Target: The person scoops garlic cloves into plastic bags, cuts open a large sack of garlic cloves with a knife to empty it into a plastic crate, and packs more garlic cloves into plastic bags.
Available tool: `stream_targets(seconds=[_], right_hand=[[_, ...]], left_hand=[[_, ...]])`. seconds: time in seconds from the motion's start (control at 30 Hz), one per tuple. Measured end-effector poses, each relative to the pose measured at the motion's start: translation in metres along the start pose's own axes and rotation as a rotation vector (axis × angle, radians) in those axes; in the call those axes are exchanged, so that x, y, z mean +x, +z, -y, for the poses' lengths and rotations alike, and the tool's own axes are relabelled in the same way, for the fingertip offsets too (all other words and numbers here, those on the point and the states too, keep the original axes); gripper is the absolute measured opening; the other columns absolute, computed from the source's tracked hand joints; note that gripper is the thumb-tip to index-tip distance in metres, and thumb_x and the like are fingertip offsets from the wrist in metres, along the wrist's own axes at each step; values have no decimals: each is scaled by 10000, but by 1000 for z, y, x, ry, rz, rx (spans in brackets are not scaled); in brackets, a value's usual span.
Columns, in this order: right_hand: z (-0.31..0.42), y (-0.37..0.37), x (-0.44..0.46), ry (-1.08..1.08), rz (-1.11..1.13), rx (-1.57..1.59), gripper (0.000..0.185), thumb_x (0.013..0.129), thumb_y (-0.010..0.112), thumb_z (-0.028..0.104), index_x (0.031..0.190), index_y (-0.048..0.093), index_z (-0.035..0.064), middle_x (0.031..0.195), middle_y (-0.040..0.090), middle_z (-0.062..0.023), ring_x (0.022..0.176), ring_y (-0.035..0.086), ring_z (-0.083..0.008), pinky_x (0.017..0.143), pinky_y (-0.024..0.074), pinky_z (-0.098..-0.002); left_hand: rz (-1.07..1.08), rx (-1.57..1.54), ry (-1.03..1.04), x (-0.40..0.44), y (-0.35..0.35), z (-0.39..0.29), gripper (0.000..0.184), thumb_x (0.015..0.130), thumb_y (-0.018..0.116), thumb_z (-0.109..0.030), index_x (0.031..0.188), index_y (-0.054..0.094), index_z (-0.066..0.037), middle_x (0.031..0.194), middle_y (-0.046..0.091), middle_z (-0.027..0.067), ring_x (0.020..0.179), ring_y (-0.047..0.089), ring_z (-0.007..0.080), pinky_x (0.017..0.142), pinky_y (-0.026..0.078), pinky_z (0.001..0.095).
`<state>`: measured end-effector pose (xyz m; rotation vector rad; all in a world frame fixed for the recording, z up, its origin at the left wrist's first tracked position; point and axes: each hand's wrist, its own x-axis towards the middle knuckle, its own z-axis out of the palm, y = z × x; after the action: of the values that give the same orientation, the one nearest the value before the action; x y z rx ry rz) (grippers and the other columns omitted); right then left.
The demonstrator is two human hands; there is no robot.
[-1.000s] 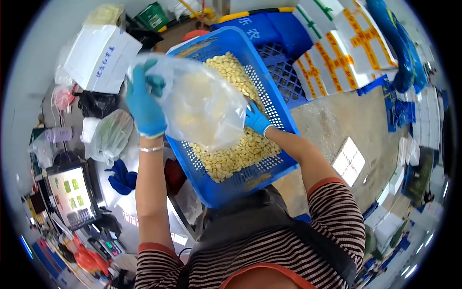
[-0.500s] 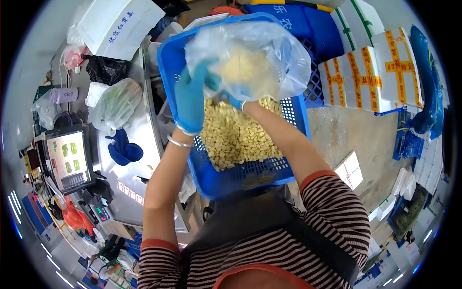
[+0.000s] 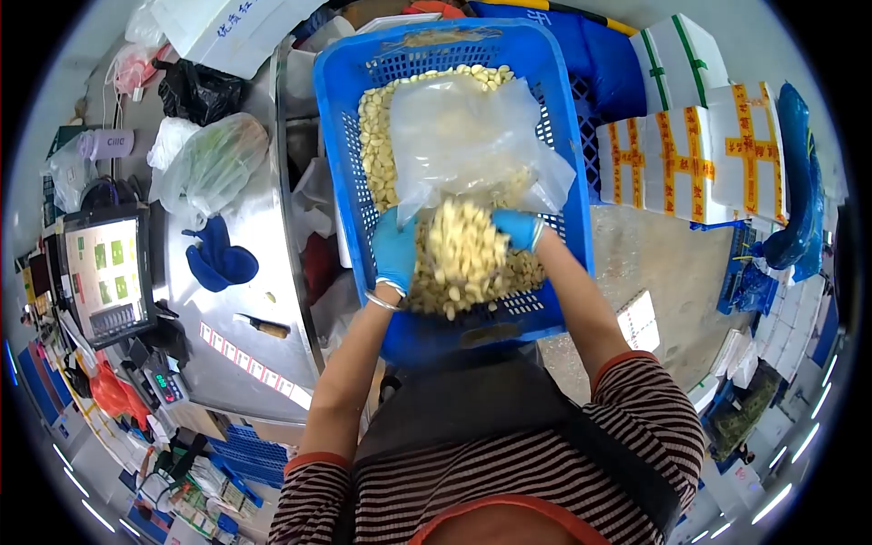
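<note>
A blue plastic crate [image 3: 341, 104] stands in front of me, holding many pale yellow pieces [image 3: 377, 154] that look like peeled garlic cloves. Inside it lies a clear plastic bag [image 3: 454, 123], its mouth tilted toward me. A blurred heap of cloves [image 3: 463, 250] spills at that mouth. My left hand [image 3: 397, 250], blue-gloved, is closed at the left edge of the bag's mouth. On the opposite edge, my right hand [image 3: 520, 229], also gloved, has its fingers closed on the plastic. The fingertips of both hands are partly hidden.
Left of the crate, a metal table [image 3: 218, 331] carries a knife [image 3: 263, 325], a blue cloth [image 3: 221, 256], a bag of greens [image 3: 218, 168] and a touch screen [image 3: 104, 272]. Taped white foam boxes [image 3: 672, 163] stand to the right.
The bag has come down from above the crate's far part, and its mouth has tipped toward me. Cloves now tumble out. Both hands have moved nearer to me, and my right hand rightward.
</note>
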<state>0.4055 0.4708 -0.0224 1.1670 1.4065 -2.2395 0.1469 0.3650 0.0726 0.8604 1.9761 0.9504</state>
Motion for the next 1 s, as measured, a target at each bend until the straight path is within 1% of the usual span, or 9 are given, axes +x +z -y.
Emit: stream_targets(seconds=[0.03, 0.1, 0.17, 0.2, 0.33, 0.43, 0.6, 0.73, 1.0], right_hand=[[14, -6, -4, 111, -189, 474, 353, 903, 498, 279, 1187, 611, 104, 1143, 640, -96, 1001, 623, -206, 798, 535, -365], [67, -22, -27, -419, -482, -868, 299, 950, 450, 138, 1175, 632, 64, 1172, 647, -159, 983, 645, -246, 797, 538, -371], [36, -73, 75, -335, -983, -350, 332, 866, 593, 167, 1185, 621, 79, 1137, 648, -163, 1053, 619, -322, 881, 495, -373], [169, -11, 6, 5, -832, -857, 301, 869, 582, 148, 1162, 617, 85, 1140, 623, -195, 1055, 591, -364, 878, 495, -390], [209, 15, -12, -1065, -1095, -1294, 549, 716, 582, -68, 1229, 592, 127, 1235, 586, -130, 1083, 595, -348, 846, 525, -404], [195, 61, -90, -1066, -952, -844, 720, 644, 625, -98, 1313, 559, 161, 1258, 585, -124, 1152, 575, -341, 879, 526, -392], [66, 51, -95, -524, -863, -1238, 546, 757, 588, -47, 1263, 566, 155, 1220, 603, -156, 1101, 603, -349, 899, 540, -405], [-7, 24, -29, -190, -927, -838, 368, 819, 550, 13, 1181, 590, 70, 1190, 614, -171, 1001, 621, -368, 848, 529, -438], [-31, -6, 43, 425, -38, -611, 288, 946, 486, 220, 1110, 639, 38, 905, 638, -150, 722, 533, -209, 677, 441, -393]], left_hand=[[17, 95, -73, -9, -9, -15, 231, 922, 583, -106, 1119, 629, 7, 893, 689, 144, 754, 630, 200, 730, 491, 321], [38, -34, -98, -27, -11, -10, 229, 940, 567, -138, 1115, 634, -7, 818, 687, 107, 688, 620, 163, 671, 477, 310], [119, -174, -19, -37, -19, -33, 227, 952, 555, -144, 1121, 637, -17, 818, 685, 84, 697, 620, 131, 646, 468, 292], [153, -243, 21, -40, -25, -48, 227, 957, 550, -147, 1124, 639, -21, 817, 684, 73, 701, 620, 116, 634, 463, 283], [224, -533, -24, -14, -34, -79, 210, 971, 537, -145, 1091, 659, -24, 796, 674, 64, 703, 615, 108, 634, 472, 253], [230, -628, -83, 17, -44, -74, 215, 964, 553, -155, 1090, 672, -28, 759, 653, 59, 689, 605, 106, 654, 498, 243], [236, -566, -36, 22, -58, -73, 268, 979, 525, -151, 1187, 628, -17, 721, 633, 40, 679, 595, 99, 670, 486, 235], [228, -542, -23, 16, -60, -70, 352, 991, 502, -148, 1317, 537, -21, 719, 630, 28, 685, 593, 89, 687, 480, 230], [208, -481, -73, 3, -64, -64, 298, 975, 557, -172, 1227, 591, -18, 749, 648, 30, 716, 601, 90, 691, 474, 244]])
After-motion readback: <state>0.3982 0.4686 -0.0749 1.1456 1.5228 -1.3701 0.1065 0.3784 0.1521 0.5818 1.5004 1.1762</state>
